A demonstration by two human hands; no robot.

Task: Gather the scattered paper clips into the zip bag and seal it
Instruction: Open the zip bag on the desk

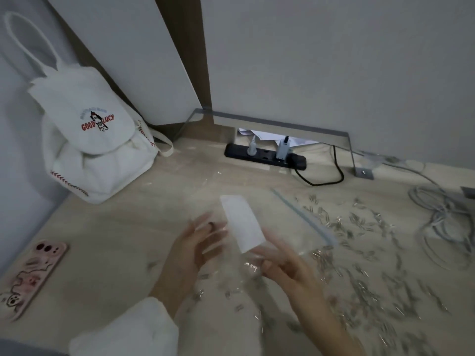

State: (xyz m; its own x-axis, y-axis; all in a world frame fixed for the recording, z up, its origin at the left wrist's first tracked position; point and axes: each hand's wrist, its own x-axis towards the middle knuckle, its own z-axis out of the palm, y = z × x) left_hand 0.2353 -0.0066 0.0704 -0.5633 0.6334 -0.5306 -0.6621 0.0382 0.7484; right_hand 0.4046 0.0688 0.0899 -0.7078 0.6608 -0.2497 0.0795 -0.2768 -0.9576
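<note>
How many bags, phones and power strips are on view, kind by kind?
Bags: 2, the white backpack and the clear zip bag
Phones: 1, the pink phone
Power strips: 1, the black power strip
Total: 4

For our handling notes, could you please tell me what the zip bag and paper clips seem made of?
Zip bag: thin clear plastic film, glossy; the desk shows through. Paper clips: probably metal wire, silvery, with bright glints.
</note>
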